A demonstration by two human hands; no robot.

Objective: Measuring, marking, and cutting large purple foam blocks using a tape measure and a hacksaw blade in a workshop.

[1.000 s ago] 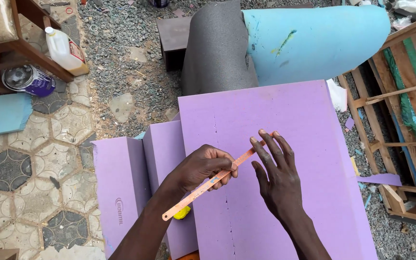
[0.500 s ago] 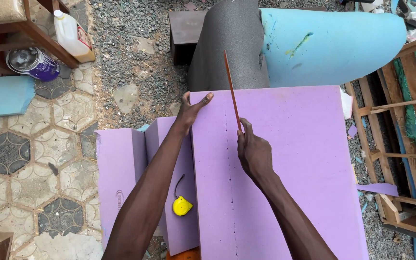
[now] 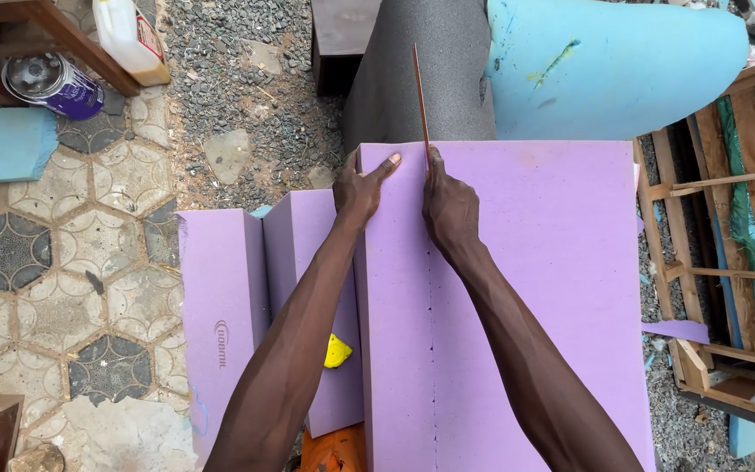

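Two hands work at the far edge of a big purple foam slab [image 3: 535,288] that fills the centre and lower right of the frame. Half a second ago the left arm was stretched out with its fingers spread over the slab's far corner; now that arm has drawn in closer, and both forearms run up from the bottom edge almost side by side. Smaller purple foam pieces [image 3: 246,297] stand just left of the slab, as before, with a yellow object [image 3: 336,351] between them.

The left hand [image 3: 360,188] lies open and flat on the slab's top left corner, thumb pointing right along the edge. The right hand [image 3: 450,205] is closed around a thin reddish blade [image 3: 420,100], which has stayed upright at the slab's far edge, its tip reaching toward the grey foam roll [image 3: 417,74] at the upper centre.
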